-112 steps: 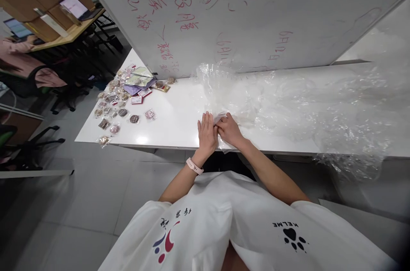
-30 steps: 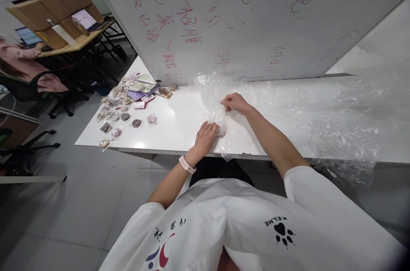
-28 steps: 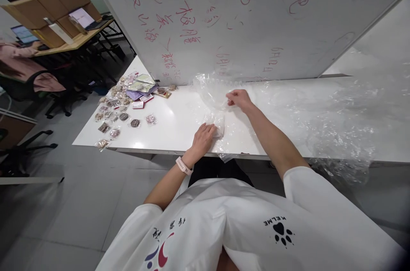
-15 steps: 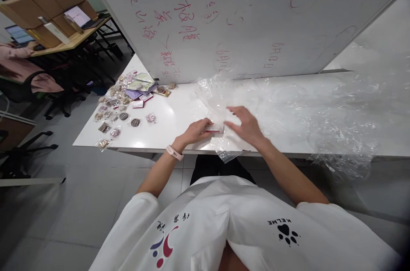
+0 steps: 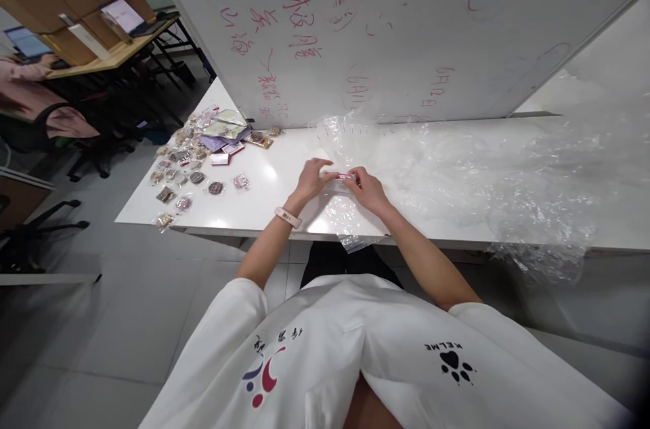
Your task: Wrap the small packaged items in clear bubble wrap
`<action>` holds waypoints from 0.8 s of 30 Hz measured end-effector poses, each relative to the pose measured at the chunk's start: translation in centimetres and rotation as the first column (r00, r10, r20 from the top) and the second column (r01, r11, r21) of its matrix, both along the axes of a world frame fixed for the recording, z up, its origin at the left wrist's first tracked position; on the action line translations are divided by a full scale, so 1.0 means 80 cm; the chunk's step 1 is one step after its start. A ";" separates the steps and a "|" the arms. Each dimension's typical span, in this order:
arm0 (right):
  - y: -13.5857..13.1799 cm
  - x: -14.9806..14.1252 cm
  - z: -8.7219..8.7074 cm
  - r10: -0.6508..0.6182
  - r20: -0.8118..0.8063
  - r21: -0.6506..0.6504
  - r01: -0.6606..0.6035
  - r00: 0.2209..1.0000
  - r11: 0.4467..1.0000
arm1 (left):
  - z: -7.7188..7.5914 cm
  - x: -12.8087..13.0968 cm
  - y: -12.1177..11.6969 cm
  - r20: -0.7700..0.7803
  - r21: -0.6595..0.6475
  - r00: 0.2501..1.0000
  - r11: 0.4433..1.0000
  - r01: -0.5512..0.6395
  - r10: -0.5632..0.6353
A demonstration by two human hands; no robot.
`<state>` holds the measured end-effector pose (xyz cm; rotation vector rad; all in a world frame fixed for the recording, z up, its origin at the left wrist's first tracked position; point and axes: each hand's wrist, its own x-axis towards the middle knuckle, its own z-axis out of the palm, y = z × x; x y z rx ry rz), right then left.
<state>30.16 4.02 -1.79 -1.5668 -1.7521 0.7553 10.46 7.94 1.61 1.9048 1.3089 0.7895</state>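
White and marked in red writing, the whiteboard [image 5: 330, 50] fills the top of the frame and walls off the back of the table [image 5: 279, 199], so reaching farther that way looks limited. Clear film [image 5: 533, 178] covers the table's right half, loose and crumpled; it drapes over the front edge at lower right and would probably snag an arm swept that way. At the upper left a co-worker's pink sleeve [image 5: 20, 74] shows, well apart from the work. Small wrapped pieces [image 5: 197, 177] lie scattered across the table's left end, away from the film, with a purple pouch [image 5: 216, 143] among them. Near the centre, the left hand [image 5: 307, 180] is spread, its thumb reaching to the near end of the red packet [image 5: 347, 176], probably to steady it. The right hand [image 5: 370, 192] has a closed grip on the other end, fingertips and thumb together, seemingly to keep the packet level; how firmly, I cannot tell. That packet sits between the hands, film around it.
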 end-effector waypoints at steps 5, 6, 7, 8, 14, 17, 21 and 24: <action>0.005 0.008 -0.019 -0.082 -0.262 -0.038 0.075 0.962 0.997 | -0.023 0.012 -0.057 0.277 -0.324 0.857 0.882 -0.342 0.434; 0.004 0.009 -0.021 -0.073 -0.329 -0.044 0.062 0.941 0.997 | -0.025 0.017 -0.063 0.363 -0.425 0.825 0.865 -0.267 0.433; 0.002 0.010 -0.022 -0.058 -0.385 -0.047 0.043 0.921 0.998 | -0.025 0.023 -0.067 0.447 -0.497 0.786 0.849 -0.180 0.428; 0.000 0.010 -0.023 -0.039 -0.428 -0.047 0.021 0.903 0.999 | -0.025 0.031 -0.068 0.519 -0.544 0.744 0.834 -0.091 0.420; -0.025 0.002 -0.009 0.077 -0.522 -0.007 -0.095 0.849 0.995 | -0.021 0.069 -0.073 0.678 -0.564 0.548 0.825 -0.040 0.490; -0.041 0.004 0.016 0.046 -0.468 0.080 -0.009 0.883 0.997 | -0.011 0.062 -0.095 0.704 -0.430 0.569 0.893 -0.136 0.425; -0.074 0.006 0.058 0.218 -0.463 0.100 -0.193 0.859 0.976 | 0.016 0.047 -0.124 0.741 -0.215 0.637 0.974 -0.073 0.211; -0.104 0.006 0.078 0.258 -0.462 0.078 -0.251 0.849 0.965 | 0.034 0.053 -0.132 0.683 -0.141 0.718 0.989 -0.051 0.135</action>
